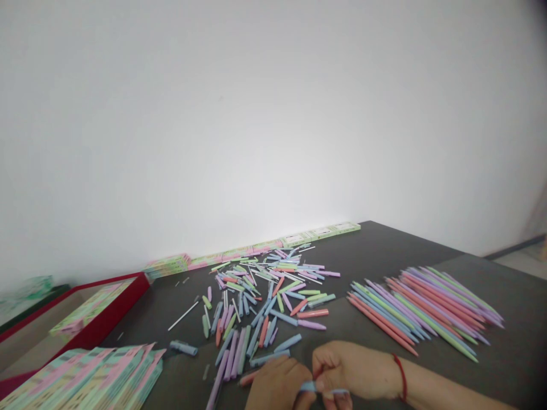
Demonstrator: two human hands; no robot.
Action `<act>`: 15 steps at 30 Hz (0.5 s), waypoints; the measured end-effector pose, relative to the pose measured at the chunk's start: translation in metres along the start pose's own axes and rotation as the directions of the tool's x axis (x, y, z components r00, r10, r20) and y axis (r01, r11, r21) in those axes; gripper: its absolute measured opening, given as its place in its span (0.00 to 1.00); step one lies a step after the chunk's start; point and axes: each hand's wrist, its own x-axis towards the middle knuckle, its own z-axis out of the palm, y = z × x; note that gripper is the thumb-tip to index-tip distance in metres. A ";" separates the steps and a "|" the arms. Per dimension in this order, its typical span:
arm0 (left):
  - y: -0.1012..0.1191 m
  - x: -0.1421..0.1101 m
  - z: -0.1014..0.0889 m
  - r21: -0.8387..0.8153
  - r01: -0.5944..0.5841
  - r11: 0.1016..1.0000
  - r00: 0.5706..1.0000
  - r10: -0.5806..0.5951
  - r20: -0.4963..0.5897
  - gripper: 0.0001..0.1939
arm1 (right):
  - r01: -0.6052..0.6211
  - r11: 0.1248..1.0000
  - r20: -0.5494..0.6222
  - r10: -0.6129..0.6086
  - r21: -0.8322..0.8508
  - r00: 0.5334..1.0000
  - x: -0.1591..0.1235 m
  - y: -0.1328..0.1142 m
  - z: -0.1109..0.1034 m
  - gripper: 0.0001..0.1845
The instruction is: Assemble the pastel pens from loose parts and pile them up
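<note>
The 2 hands meet low in the view, close to the near edge of the dark, smooth table (367, 250). The right hand (335, 370), with a thin red cord bracelet (400, 377) at its wrist, pinches a slim light-blue plastic pen piece (308, 387) between thumb and fingers; the left hand (277, 384) is curled round the piece's other end — its fingertips are mostly hidden. A coral plastic tube (248, 378) lies just beside the left hand. Beyond them spreads a loose heap of pastel plastic pen parts (248, 341), mixed with thin white rods (183, 316). To the right lie pastel pointed pens (427, 307), side by side in 2 overlapping groups. At lower left, flat pink-and-green printed cartons (102, 376) overlap near a red-walled open box (115, 310) — 1 printed pack (92, 304) shows inside.
</note>
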 end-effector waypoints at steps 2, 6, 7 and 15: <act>0.000 -0.002 0.003 0.028 0.012 1.000 1.000 -0.011 -0.008 0.05 | -0.019 1.000 -0.012 0.020 0.011 1.000 0.001 0.001 0.002 0.06; 0.003 -0.003 0.001 0.139 0.044 0.989 0.991 -0.060 0.116 0.06 | -0.032 0.999 -0.058 0.033 0.023 0.998 0.006 0.006 0.008 0.06; 0.004 -0.001 -0.002 0.155 0.050 0.987 0.984 -0.075 0.164 0.05 | -0.032 0.999 -0.078 0.035 0.033 0.996 0.007 0.007 0.009 0.07; 0.019 0.015 -0.035 0.076 0.241 0.967 0.886 -0.252 0.390 0.08 | 0.031 0.926 -0.193 -0.111 -0.376 0.975 -0.022 -0.019 0.002 0.18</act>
